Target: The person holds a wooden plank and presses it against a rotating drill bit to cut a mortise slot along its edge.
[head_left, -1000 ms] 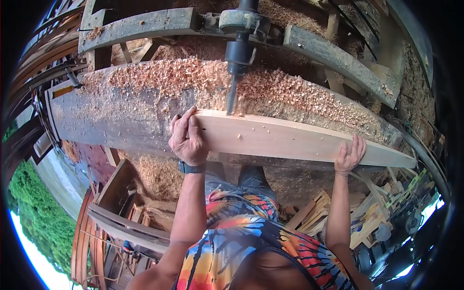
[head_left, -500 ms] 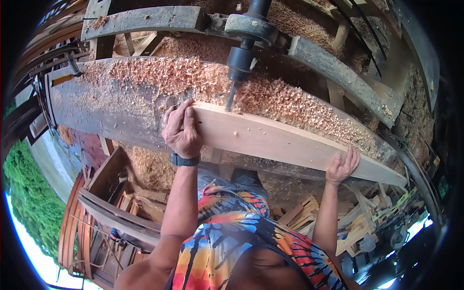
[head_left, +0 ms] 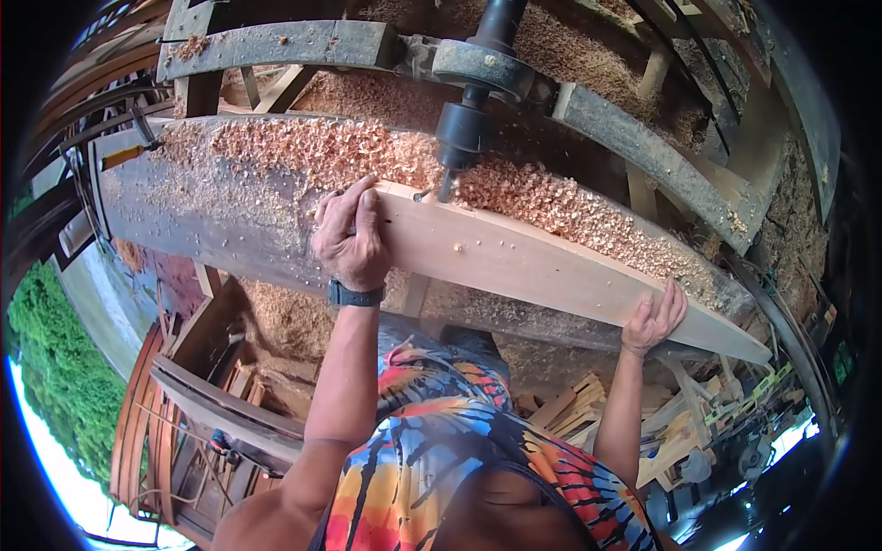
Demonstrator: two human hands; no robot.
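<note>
A pale wooden board [head_left: 542, 262], long and tapering to the right, stands on its edge on the work table. My left hand [head_left: 353, 237], with a watch on its wrist, grips the board's left end, fingers over the top edge. Further right, my right hand [head_left: 654, 318] clasps the board near its narrow end, thumb on the near face. A drill bit [head_left: 446, 186] in a dark chuck [head_left: 462, 129] meets the board's top edge just right of my left hand. Its tip is hidden, apparently in the wood. Small chips cling to the board's face.
Wood shavings [head_left: 303, 147] heap along the far side of the dark table [head_left: 211, 220]. Curved wooden beams [head_left: 303, 44] lie behind it, either side of the drill spindle. A clamp with a yellow handle [head_left: 122, 156] is at the far left. Wood offcuts [head_left: 579, 404] lie below.
The chuck sits lower, closer to the board's edge, and less of the bit shows. Both hands keep their hold on the board, which has barely shifted.
</note>
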